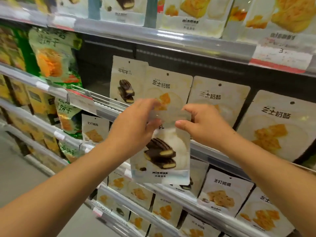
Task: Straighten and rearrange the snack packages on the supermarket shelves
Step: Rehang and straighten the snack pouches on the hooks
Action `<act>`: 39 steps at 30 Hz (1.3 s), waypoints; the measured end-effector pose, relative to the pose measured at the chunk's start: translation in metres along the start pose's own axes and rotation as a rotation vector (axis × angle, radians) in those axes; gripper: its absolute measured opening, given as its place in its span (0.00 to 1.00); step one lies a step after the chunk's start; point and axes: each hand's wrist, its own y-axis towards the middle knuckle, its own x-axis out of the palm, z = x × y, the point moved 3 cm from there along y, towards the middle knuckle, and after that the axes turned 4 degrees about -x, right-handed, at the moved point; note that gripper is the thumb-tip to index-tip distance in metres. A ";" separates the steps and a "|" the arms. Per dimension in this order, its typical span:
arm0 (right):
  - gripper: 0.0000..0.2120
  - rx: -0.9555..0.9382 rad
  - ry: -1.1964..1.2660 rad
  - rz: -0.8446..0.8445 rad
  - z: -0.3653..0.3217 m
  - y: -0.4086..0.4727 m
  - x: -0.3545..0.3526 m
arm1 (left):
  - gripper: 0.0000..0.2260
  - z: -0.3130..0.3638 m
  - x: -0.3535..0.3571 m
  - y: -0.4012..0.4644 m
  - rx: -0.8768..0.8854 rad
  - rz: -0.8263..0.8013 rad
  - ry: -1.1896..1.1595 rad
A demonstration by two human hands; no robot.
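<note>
1. Here, head view: both hands are raised in front of the middle shelf (pixel 109 110). The left hand (pixel 135 127) and right hand (pixel 203 125) each grasp an upper corner of one chocolate-biscuit pouch (pixel 162 156), thumbs on its front face, fingers curled behind.
2. The pouch hangs upright in the air, just in front of the shelf edge, its top edge blurred and its bottom overlapping the row below.
3. Directly behind it on the middle shelf stands a cheese-cracker pouch (pixel 168 86), upright and overlapping another chocolate-biscuit pouch (pixel 127 81) to its left.
4. To the right stand two more cheese-cracker pouches (pixel 220 98), (pixel 280 124), side by side and leaning slightly.
5. Far left of the same shelf: a green cracker bag (pixel 53 55), tilted.
6. Upper shelf: pale pouches behind a clear rail, with a red-and-white price tag (pixel 280 57) at right.
7. Lower shelves: rows of cracker pouches (pixel 224 190), mostly upright; print too blurred to read fully.
</note>
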 end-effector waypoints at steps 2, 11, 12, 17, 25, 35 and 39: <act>0.06 0.026 0.021 0.046 -0.023 0.027 0.016 | 0.31 -0.046 -0.023 -0.013 -0.008 0.126 -0.011; 0.05 0.047 0.252 0.212 -0.120 0.141 0.074 | 0.26 -0.231 -0.085 -0.004 -0.438 -0.086 -0.334; 0.05 0.046 0.265 0.240 -0.126 0.151 0.075 | 0.21 -0.240 -0.089 0.004 -0.425 -0.063 -0.345; 0.08 -0.007 0.261 0.335 -0.142 0.206 0.074 | 0.13 -0.269 -0.109 0.060 -0.346 0.080 -0.318; 0.05 -0.222 0.100 0.483 -0.140 0.280 0.084 | 0.12 -0.327 -0.120 0.154 -0.271 0.184 -0.253; 0.15 -0.022 -0.407 0.287 -0.113 0.331 0.116 | 0.11 -0.385 -0.073 0.194 -0.292 0.022 -0.273; 0.13 0.224 -0.609 0.144 -0.108 0.349 0.117 | 0.12 -0.395 -0.059 0.200 -0.299 -0.105 -0.294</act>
